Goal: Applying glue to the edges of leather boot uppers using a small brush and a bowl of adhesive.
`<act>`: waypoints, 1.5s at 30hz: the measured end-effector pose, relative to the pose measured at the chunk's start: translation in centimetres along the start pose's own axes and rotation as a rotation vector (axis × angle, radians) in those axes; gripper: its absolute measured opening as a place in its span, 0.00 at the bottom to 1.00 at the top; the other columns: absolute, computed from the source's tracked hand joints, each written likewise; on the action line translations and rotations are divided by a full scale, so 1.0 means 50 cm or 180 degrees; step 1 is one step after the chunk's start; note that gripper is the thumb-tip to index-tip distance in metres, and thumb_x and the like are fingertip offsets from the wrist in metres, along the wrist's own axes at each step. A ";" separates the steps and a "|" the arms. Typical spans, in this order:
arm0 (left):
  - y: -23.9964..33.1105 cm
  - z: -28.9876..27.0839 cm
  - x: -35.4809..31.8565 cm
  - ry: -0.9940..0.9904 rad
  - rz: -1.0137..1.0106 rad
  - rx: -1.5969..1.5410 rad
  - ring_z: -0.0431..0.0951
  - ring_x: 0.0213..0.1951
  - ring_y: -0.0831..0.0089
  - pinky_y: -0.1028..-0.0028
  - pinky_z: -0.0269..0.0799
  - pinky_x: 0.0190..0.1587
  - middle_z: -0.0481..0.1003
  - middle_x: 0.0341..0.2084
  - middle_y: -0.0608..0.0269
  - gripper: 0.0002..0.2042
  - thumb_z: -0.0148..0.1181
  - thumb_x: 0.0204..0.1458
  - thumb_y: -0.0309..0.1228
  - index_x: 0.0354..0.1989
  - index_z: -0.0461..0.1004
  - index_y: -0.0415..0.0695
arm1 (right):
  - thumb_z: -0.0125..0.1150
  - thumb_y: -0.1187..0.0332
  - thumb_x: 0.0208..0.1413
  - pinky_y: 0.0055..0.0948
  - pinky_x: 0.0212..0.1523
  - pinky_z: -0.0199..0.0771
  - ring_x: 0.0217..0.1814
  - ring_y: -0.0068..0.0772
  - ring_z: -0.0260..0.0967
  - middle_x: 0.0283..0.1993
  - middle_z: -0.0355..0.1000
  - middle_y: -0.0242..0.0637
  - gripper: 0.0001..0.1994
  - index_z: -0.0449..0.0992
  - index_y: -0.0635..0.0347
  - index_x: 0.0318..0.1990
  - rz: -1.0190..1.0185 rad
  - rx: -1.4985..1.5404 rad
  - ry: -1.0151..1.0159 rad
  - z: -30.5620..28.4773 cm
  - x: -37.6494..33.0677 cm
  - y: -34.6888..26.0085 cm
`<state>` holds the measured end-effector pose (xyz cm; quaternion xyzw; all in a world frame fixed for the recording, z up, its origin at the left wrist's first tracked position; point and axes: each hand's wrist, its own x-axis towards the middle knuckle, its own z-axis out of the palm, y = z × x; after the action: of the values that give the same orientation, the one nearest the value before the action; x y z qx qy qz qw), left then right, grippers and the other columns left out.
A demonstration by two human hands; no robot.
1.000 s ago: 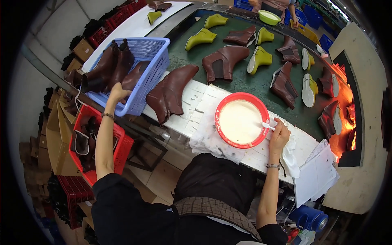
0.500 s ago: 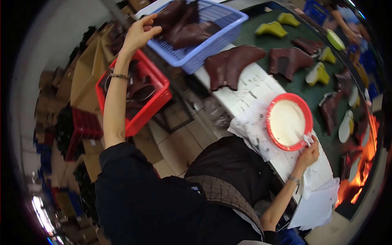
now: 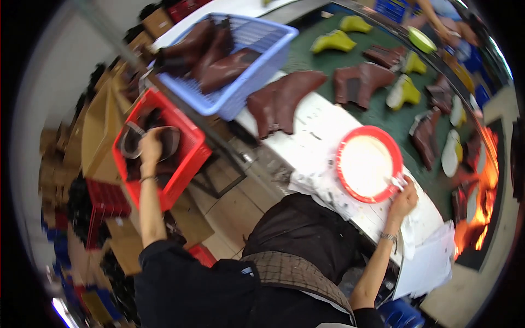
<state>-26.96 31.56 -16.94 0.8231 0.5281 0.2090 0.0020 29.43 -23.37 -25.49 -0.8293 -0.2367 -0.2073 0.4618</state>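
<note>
My left hand (image 3: 150, 146) reaches down into a red plastic basket (image 3: 192, 156), over dark boots with pale-edged soles (image 3: 171, 143). Its fingers are blurred, so whether they grip a boot I cannot tell. At the right, my right hand (image 3: 403, 201) is closed on a white-smeared brush (image 3: 398, 182) at the rim of a red bowl (image 3: 344, 177). Creamy white liquid (image 3: 367, 165) fills much of that bowl. A brown ankle boot pair (image 3: 284, 103) stands on the white table edge, left of the bowl.
A blue basket (image 3: 246, 90) holds several brown boots (image 3: 227, 71). Along the green conveyor belt (image 3: 322, 63) lie brown boots (image 3: 363, 82) and yellow-green shaped pieces (image 3: 333, 41). An orange glow (image 3: 486, 186) shows at the right. Another person's arm (image 3: 432, 16) is at the far right.
My left hand has moved from beside the blue basket down into the red basket. My right hand stays at the bowl's rim. The whole view has shifted slightly.
</note>
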 end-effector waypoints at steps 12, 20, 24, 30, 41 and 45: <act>0.345 -0.475 0.002 -0.1001 -0.0635 -0.3136 0.83 0.45 0.61 0.66 0.82 0.47 0.80 0.45 0.49 0.24 0.58 0.51 0.24 0.58 0.70 0.31 | 0.49 0.64 0.71 0.37 0.44 0.61 0.32 0.34 0.67 0.25 0.72 0.34 0.16 0.85 0.58 0.39 0.0041 -0.0180 -0.0055 -0.003 0.014 -0.073; 0.695 -0.124 -0.172 -0.5370 -0.0613 -0.4299 0.83 0.44 0.39 0.47 0.78 0.52 0.78 0.46 0.40 0.23 0.63 0.51 0.25 0.55 0.68 0.32 | 0.54 0.65 0.68 0.36 0.43 0.61 0.30 0.33 0.67 0.24 0.74 0.32 0.13 0.86 0.54 0.38 0.0046 -0.0205 0.0060 -0.003 0.012 -0.080; 0.752 -0.082 -0.323 -0.5593 -0.1307 -0.4720 0.75 0.62 0.61 0.59 0.71 0.65 0.72 0.63 0.46 0.33 0.60 0.63 0.49 0.66 0.67 0.33 | 0.54 0.64 0.68 0.35 0.41 0.60 0.28 0.32 0.66 0.23 0.73 0.31 0.13 0.86 0.54 0.37 0.0004 -0.0162 0.0090 -0.001 0.016 -0.080; 0.769 -0.093 -0.399 -0.5769 -0.1071 -0.4934 0.74 0.63 0.59 0.58 0.71 0.65 0.70 0.64 0.45 0.34 0.60 0.63 0.50 0.67 0.66 0.33 | 0.54 0.64 0.69 0.35 0.41 0.60 0.27 0.31 0.65 0.21 0.70 0.30 0.13 0.86 0.53 0.36 -0.0004 -0.0239 0.0144 0.004 0.018 -0.074; 0.782 -0.117 -0.417 -0.5899 -0.0600 -0.5388 0.72 0.65 0.57 0.55 0.69 0.66 0.67 0.67 0.44 0.36 0.60 0.63 0.52 0.69 0.64 0.35 | 0.55 0.64 0.68 0.33 0.42 0.60 0.29 0.31 0.65 0.23 0.73 0.28 0.11 0.86 0.53 0.41 0.0008 -0.0201 0.0131 -0.005 0.013 -0.084; 0.803 -0.128 -0.426 -0.5944 -0.0420 -0.5571 0.72 0.65 0.56 0.54 0.69 0.67 0.66 0.68 0.44 0.37 0.60 0.62 0.53 0.70 0.64 0.36 | 0.59 0.67 0.67 0.33 0.48 0.68 0.38 0.34 0.71 0.34 0.78 0.35 0.10 0.83 0.58 0.48 -0.0224 0.0190 0.0442 -0.021 0.030 -0.107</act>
<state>-1.85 -6.13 -9.37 0.3535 0.0530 -0.1696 0.9184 27.38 -21.52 -20.55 -0.7900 -0.2391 -0.2734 0.4940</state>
